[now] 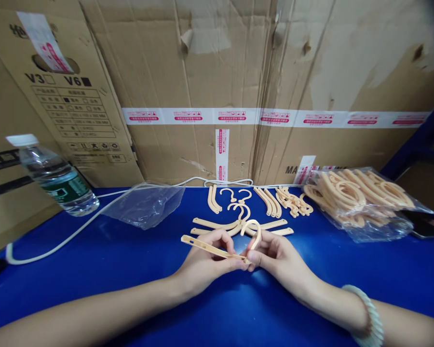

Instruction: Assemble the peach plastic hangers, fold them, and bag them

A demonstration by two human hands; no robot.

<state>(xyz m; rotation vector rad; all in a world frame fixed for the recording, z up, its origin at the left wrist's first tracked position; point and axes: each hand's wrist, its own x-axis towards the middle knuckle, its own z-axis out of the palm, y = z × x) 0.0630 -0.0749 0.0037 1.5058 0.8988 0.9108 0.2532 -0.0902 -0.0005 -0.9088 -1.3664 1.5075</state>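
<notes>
Between thumb and fingers, my left hand grips a beige plastic hanger arm that points out to the left. A beige hanger hook is pinched in my right hand, its curve standing up above the fingers. The inner end of the arm meets the base of the hook between my fingertips; whether they are joined I cannot tell. Just beyond my hands, hangers with hooks and spread arms lie on the blue table.
Loose hanger arms, hooks, more arms and a pile of hooks lie farther back. At right is a clear bag of hanger parts beside a dark phone. At left are a water bottle, plastic bag and white cable. Cardboard stands behind.
</notes>
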